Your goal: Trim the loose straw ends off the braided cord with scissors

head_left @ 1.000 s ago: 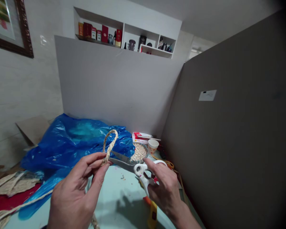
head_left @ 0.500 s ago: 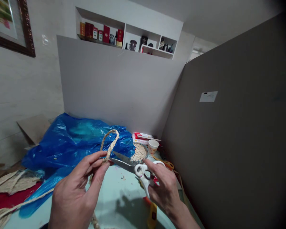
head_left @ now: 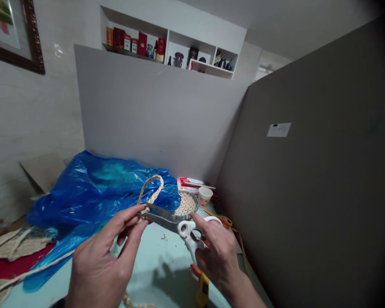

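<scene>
Between thumb and fingers, my left hand (head_left: 107,252) pinches a braided straw cord (head_left: 156,193), which loops upward above the fingertips. My right hand (head_left: 220,248) is closed round the handles of white-handled scissors (head_left: 186,229). Their blades point left and lie at the cord, right by my left fingertips. The blades are slightly apart; whether the cord is cut there is too small to tell. Some of the cord is hidden behind my left hand, and more braid (head_left: 128,300) lies below on the table.
Blue plastic sheeting (head_left: 99,184) covers the back left of the pale table (head_left: 147,261). Further right are a woven round piece (head_left: 186,204), a paper cup (head_left: 205,196) and red-and-white packets. A yellow tool (head_left: 202,291) lies near the front. Grey panels (head_left: 154,111) stand behind and right.
The scissors have moved slightly left and their blades have come closer together at the cord. The cord loop has tilted a little to the right.
</scene>
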Demonstrator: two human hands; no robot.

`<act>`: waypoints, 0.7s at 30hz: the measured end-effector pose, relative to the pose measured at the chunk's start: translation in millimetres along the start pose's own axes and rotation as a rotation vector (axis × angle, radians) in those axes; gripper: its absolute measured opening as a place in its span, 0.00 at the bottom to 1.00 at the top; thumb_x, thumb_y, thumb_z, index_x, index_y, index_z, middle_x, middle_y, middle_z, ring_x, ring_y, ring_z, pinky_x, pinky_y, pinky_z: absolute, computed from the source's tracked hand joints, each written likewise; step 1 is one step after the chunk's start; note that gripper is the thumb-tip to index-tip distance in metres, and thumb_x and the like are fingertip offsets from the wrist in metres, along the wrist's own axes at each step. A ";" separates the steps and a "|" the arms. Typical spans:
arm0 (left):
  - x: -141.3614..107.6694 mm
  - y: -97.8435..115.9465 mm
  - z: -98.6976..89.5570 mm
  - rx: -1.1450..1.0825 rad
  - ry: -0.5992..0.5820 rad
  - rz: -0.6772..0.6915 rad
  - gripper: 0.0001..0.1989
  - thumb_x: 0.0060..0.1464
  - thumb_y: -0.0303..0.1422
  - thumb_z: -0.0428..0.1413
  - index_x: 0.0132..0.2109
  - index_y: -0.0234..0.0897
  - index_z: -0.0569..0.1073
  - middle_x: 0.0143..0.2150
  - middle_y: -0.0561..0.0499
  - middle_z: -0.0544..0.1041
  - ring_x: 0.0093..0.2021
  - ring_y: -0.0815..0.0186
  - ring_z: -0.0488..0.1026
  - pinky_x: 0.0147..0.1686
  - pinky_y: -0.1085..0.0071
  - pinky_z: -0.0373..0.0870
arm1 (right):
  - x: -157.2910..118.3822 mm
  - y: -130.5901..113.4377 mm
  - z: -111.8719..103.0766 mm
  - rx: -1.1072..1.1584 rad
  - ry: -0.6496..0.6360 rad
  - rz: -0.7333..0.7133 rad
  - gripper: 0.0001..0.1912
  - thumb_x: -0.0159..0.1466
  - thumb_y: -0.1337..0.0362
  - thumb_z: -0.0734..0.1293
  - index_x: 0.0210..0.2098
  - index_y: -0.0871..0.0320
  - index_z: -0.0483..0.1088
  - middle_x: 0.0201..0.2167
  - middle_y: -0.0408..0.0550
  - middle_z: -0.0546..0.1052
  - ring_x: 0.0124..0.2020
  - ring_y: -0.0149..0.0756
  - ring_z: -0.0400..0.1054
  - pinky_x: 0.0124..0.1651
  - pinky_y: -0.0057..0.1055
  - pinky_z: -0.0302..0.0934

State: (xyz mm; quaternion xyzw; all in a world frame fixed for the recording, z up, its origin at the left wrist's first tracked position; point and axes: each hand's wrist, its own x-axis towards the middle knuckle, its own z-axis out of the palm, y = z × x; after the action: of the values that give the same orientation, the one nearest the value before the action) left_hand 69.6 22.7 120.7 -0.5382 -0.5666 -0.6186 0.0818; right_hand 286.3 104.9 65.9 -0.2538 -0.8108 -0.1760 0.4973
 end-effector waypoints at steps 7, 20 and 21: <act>-1.1 -1.2 3.8 0.088 0.048 0.003 0.10 0.57 0.43 0.58 0.41 0.47 0.80 0.33 0.54 0.88 0.29 0.63 0.85 0.32 0.73 0.80 | 4.4 -6.2 -1.4 -0.076 0.042 -0.024 0.21 0.65 0.75 0.62 0.57 0.63 0.70 0.25 0.45 0.74 0.25 0.36 0.66 0.30 0.32 0.58; -3.6 6.8 9.8 0.007 0.039 -0.119 0.10 0.59 0.46 0.56 0.40 0.48 0.76 0.30 0.55 0.84 0.31 0.58 0.84 0.27 0.70 0.78 | 7.9 -5.3 -7.3 -0.078 0.021 -0.071 0.25 0.64 0.75 0.61 0.60 0.64 0.68 0.28 0.46 0.77 0.27 0.36 0.68 0.32 0.34 0.59; -2.1 10.6 11.5 -0.002 0.042 -0.122 0.11 0.59 0.47 0.56 0.40 0.48 0.76 0.30 0.55 0.84 0.31 0.58 0.84 0.26 0.70 0.78 | 8.5 -6.0 -7.4 -0.073 0.026 -0.068 0.25 0.63 0.76 0.61 0.60 0.64 0.68 0.27 0.45 0.77 0.26 0.36 0.68 0.32 0.33 0.59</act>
State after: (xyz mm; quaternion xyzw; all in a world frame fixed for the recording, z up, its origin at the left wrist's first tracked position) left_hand 84.6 27.1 123.1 -0.4896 -0.5960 -0.6341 0.0554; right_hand 284.9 98.0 76.6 -0.2417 -0.8054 -0.2254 0.4920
